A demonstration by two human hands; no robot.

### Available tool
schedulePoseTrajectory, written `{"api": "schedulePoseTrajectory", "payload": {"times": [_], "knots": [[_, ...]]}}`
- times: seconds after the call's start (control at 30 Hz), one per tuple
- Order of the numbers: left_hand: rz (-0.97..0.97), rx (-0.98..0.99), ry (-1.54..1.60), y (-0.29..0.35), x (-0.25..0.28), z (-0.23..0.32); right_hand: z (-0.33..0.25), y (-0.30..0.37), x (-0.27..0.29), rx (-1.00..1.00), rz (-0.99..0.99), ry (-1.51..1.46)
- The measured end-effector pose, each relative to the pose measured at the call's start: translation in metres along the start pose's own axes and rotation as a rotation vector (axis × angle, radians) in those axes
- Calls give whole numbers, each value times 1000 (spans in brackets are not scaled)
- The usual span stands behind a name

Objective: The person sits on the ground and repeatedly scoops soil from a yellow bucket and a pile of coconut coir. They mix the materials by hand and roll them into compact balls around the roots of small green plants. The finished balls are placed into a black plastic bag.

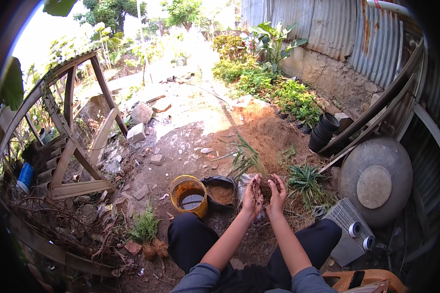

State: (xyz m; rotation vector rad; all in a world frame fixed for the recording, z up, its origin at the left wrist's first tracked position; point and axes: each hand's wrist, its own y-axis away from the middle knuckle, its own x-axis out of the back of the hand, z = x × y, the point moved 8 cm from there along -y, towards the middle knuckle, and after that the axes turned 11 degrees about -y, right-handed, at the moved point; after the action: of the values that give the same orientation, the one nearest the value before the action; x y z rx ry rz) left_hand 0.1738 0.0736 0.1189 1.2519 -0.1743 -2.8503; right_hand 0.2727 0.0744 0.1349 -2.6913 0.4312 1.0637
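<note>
Near centre in the head view, the left hand [252,197] and right hand [276,197] face each other around a dark clump [266,188], fingers curled; I cannot tell whether they press it. A plant [245,158] is just beyond, a bucket [200,211] left.

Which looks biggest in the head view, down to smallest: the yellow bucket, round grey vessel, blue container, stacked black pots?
1. Round grey vessel
2. Yellow bucket
3. Stacked black pots
4. Blue container

Apparent size only; nearness may enlarge the bucket.
</note>
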Motion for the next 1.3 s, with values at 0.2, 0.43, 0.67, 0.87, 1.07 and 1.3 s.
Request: {"api": "schedulePoseTrajectory", "payload": {"times": [0.2,0.43,0.67,0.87,1.07,1.3], "knots": [[176,44,-46,2,13,-4,7,0,1,-46,0,-109],[32,76,208,-9,20,-16,-17,32,-51,451,-504,688],[-99,30,291,-16,19,-14,-37,41,-84,624,-750,914],[-143,43,269,-22,19,-29,-27,49,-77,678,-697,920],[-77,33,132,-26,29,-25,-23,34,-63,543,-698,876],[-42,14,-49,-1,-1,-1,-28,16,-31,414,-325,701]]}}
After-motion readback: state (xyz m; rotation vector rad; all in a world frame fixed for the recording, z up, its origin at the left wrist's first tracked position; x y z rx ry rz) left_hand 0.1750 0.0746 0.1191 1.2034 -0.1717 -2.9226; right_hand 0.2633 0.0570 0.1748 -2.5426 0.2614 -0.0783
